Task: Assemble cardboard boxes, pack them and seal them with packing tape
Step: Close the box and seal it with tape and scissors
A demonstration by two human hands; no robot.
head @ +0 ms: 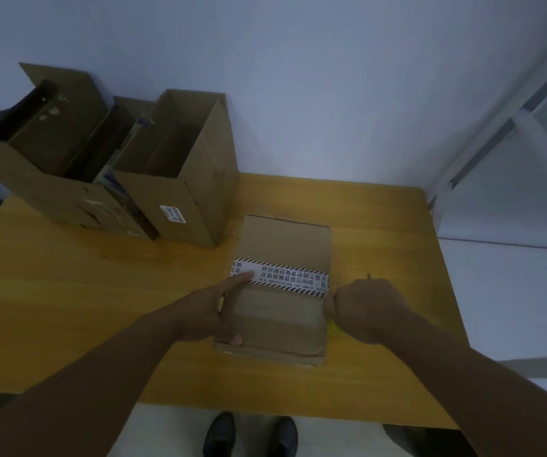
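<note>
A closed cardboard box [282, 239] lies flat on the wooden table [67, 291], in front of me. A strip of white packing tape [285, 275] with black print and striped edges runs across its top from left to right. My left hand [212, 311] rests on the box's left side, forefinger stretched onto the tape's left end and thumb near the front edge. My right hand [364, 308] is closed at the box's right edge, where the tape ends; a thin dark tip shows just above the knuckles, and something yellow shows under the hand.
Two tall open cardboard boxes [179, 179] [44, 153] stand at the table's back left, holding dark and flat items. A white wall rises behind. My shoes [252, 433] show below the table's front edge. A glass partition [512, 159] stands to the right.
</note>
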